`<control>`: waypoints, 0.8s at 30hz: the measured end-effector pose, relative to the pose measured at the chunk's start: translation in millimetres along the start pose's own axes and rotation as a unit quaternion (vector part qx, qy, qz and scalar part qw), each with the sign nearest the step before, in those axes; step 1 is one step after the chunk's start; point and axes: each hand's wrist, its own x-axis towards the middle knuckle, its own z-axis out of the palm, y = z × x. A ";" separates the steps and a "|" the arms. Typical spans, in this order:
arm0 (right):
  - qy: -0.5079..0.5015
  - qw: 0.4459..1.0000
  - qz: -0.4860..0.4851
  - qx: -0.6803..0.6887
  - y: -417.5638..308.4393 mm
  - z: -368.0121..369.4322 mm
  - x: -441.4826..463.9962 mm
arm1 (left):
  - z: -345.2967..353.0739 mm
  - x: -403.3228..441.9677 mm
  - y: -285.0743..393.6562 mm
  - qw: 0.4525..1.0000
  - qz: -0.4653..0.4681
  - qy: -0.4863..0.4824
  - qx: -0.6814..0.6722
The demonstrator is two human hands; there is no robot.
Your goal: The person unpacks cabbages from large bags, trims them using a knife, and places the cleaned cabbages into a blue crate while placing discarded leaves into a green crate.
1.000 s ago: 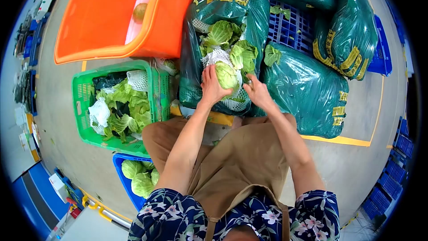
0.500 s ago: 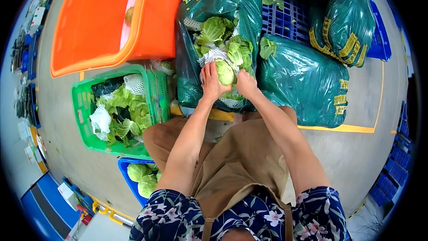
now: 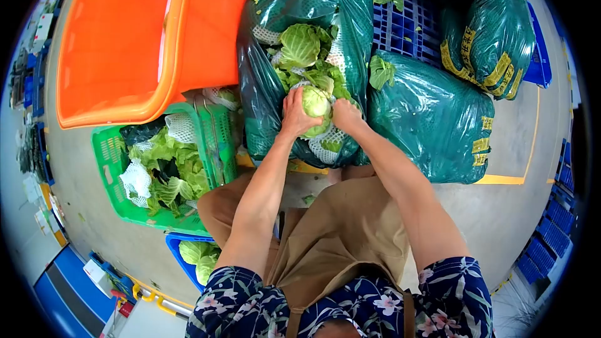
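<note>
A pale green cabbage (image 3: 315,101) is held over an opened green plastic sack (image 3: 266,72), with my left hand (image 3: 294,116) wrapped round its left side. My right hand (image 3: 348,116) is closed against the cabbage's right side; whatever its fingers grip is hidden. Loose outer leaves (image 3: 299,46) and white foam nets lie in the sack's opening, just beyond the cabbage. Nearer to me, another white foam net (image 3: 324,150) shows at the sack's front.
On my left stand an orange bin (image 3: 119,44), a green crate (image 3: 109,191) of leaves and foam nets, and a blue crate (image 3: 178,250) with cabbages (image 3: 195,252). Wrapped green sacks (image 3: 432,119) lie to the right, beside a blue pallet (image 3: 404,28).
The cabbage has turned in my left hand. The white net that showed just above it is now mostly out of sight, with leaves there instead. The whole view has shifted slightly.
</note>
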 end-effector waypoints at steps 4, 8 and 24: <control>0.006 0.999 0.044 -0.002 -5.6 -7.8 -24.9 | 0.1 -6.0 -8.2 1.000 0.009 -0.011 -0.021; -0.015 0.999 0.037 -0.001 -5.0 -2.6 4.9 | 2.5 -2.7 -6.9 1.000 0.010 -0.006 -0.018; -0.062 0.994 0.094 0.004 23.5 18.7 24.1 | -19.2 -18.2 -17.3 0.982 0.014 -0.047 -0.181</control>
